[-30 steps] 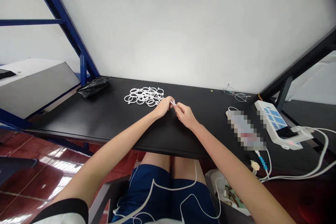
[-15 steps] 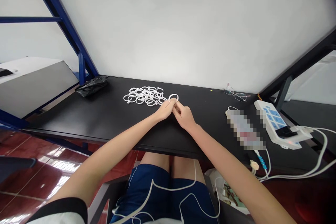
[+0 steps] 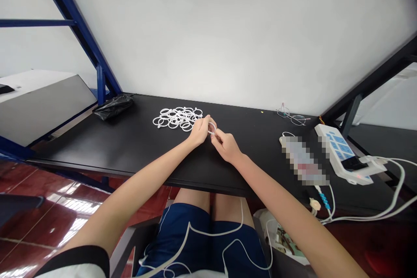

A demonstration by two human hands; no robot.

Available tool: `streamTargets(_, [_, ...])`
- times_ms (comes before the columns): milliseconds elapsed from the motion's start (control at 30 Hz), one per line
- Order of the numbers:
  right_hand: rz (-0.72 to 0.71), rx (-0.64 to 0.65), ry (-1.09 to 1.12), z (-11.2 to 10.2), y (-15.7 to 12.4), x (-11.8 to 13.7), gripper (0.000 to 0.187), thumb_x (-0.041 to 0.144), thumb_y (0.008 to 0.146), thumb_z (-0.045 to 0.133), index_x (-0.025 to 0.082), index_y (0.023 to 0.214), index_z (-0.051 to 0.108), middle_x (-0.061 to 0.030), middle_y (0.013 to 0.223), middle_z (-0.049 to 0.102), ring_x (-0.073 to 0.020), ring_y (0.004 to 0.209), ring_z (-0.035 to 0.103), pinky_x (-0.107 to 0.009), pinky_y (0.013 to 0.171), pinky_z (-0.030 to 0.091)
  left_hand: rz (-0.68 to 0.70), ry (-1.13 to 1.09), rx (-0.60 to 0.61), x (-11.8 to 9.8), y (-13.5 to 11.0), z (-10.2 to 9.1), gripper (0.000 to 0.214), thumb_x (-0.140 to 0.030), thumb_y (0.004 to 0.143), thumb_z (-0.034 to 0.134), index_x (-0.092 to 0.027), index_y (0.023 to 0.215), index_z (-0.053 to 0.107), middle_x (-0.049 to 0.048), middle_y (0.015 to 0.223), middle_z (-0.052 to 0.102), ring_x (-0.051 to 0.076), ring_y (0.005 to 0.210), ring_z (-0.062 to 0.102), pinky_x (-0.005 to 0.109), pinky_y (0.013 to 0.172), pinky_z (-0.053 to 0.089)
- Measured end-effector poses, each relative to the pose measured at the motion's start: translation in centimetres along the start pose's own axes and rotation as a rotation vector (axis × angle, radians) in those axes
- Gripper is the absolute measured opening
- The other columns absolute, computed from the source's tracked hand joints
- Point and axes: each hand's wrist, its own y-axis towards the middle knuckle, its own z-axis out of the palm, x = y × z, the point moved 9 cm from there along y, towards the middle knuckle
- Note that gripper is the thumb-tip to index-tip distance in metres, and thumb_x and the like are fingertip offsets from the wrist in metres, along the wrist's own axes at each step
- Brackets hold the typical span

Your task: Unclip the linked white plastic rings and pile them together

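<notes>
Between my hands is a white ring (image 3: pixel 211 127), held just over the black table. My left hand (image 3: pixel 199 132) grips the ring's left side, its fingers partly wrapped behind it. My right hand (image 3: pixel 226 144) pinches the lower right of the same ring between thumb and fingers. Just beyond and to the left of my left hand lies a loose pile of white rings (image 3: pixel 177 118), several of them overlapping and some with a small knob. My left hand hides the pile's right edge.
A black plastic bag (image 3: pixel 114 106) lies at the table's (image 3: pixel 130 139) back left. Eyeglasses (image 3: pixel 291 116) rest at the back right. Nearer on the right are a blurred phone (image 3: pixel 302 160) with a cable and a white power strip (image 3: pixel 342 152). White cords trail across my lap.
The ring has moved down and slightly left, and it has turned. My left hand has rotated, its fingers now around the ring's side. My right hand stays near the same spot.
</notes>
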Motion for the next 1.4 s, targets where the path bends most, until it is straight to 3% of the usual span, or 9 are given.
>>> streamTargets(300, [-0.011,-0.085,-0.066,-0.4,-0.1,0.5,0.034,0.038,0.100,0.033,0.023,0.070,0.035,0.0047,0.053,0.037,-0.0113,0.045,0.033,-0.026,0.054,0.024,-0.098,-0.102,0.019,1.3,0.7,-0.2,0.044,-0.038,0.090,0.034,-0.016,0.058,0.053,-0.0006,0.046,0.047,0.010,0.042,0.043,0.023,0.047,0.036])
streamTargets(600, [0.004,-0.085,-0.051,-0.3,-0.1,0.0,0.034,0.038,0.100,0.033,0.022,0.069,0.039,0.0045,0.051,0.038,-0.0113,0.044,0.033,-0.027,0.053,0.025,-0.138,-0.112,0.155,1.9,0.7,0.7,0.039,-0.034,0.086,0.029,-0.016,0.062,0.054,0.0002,0.043,0.047,0.011,0.037,0.039,0.023,0.041,0.030])
streamTargets(933, [0.028,-0.064,0.017,-0.2,-0.1,-0.5,0.038,0.042,0.100,0.030,0.023,0.068,0.031,0.0043,0.053,0.037,-0.0117,0.047,0.036,-0.026,0.053,0.028,-0.054,0.054,0.047,0.5,0.0,-0.4,0.038,-0.022,0.084,0.027,-0.017,0.055,0.053,-0.0011,0.041,0.038,0.012,0.044,0.038,0.025,0.051,0.032])
streamTargets(1400, [0.033,-0.016,0.088,0.3,0.0,-0.5,0.039,0.045,0.101,0.029,0.024,0.069,0.032,0.0046,0.053,0.039,-0.0118,0.047,0.038,-0.026,0.053,0.030,-0.088,0.105,-0.033,0.6,0.1,-0.9,0.037,-0.026,0.081,0.028,-0.017,0.055,0.053,0.0002,0.046,0.042,0.013,0.048,0.043,0.024,0.050,0.033])
